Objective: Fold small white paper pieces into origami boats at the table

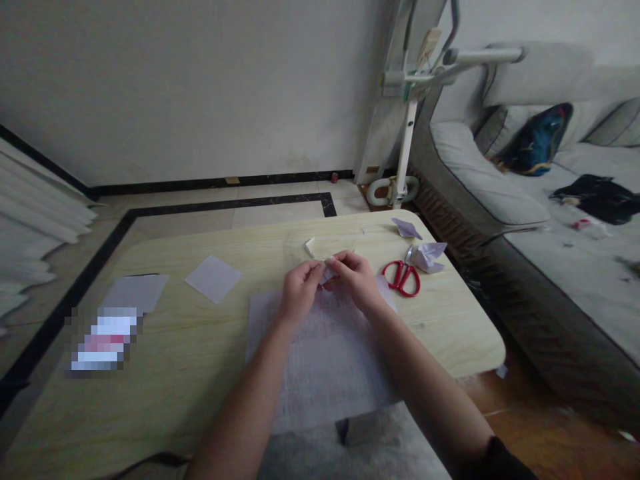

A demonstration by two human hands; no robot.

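Both of my hands meet over the far edge of a large printed sheet of paper [330, 360] on the table. My left hand [301, 287] and my right hand [357, 277] pinch a small folded piece of paper [327, 273] between their fingertips; much of it is hidden by the fingers. Just beyond the hands lies a small pale strip of paper [310, 248]. Red-handled scissors [403, 279] rest right of my right hand. Next to them sit a crumpled-looking folded paper [430, 257] and a smaller folded paper [407, 229].
A square white paper [214, 279] lies on the light wood table [175, 393], left of my hands. Farther left are another sheet [133, 293] and a blurred-out bright object [104, 340]. A grey sofa [595, 267] stands to the right, and exercise equipment [407, 147] behind the table.
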